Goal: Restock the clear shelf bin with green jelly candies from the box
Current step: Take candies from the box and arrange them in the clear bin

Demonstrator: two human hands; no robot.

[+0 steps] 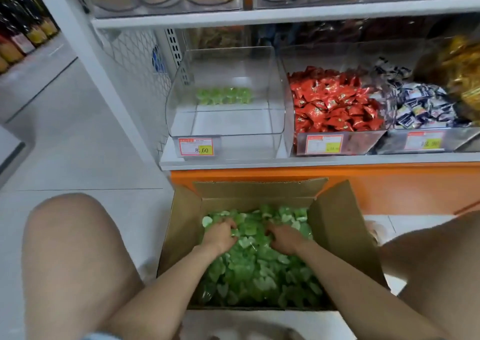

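An open cardboard box [340, 225] stands on the floor between my knees, filled with green jelly candies [257, 272]. Both hands are dug into the pile near its far end. My left hand [219, 233] has its fingers curled into the candies, and my right hand [284, 237] does the same a little to the right. The fingertips are buried, so what they hold is hidden. Above, on the shelf, the clear shelf bin [226, 121] holds only a short row of green candies [224, 96] at its back.
Right of the clear bin stand a bin of red wrapped sweets [332, 106] and one of blue-white wrapped sweets [420, 106]. A price tag [197, 146] is on the clear bin's front. An orange panel [389, 184] runs below the shelf. Bottles [15, 36] line a far left shelf.
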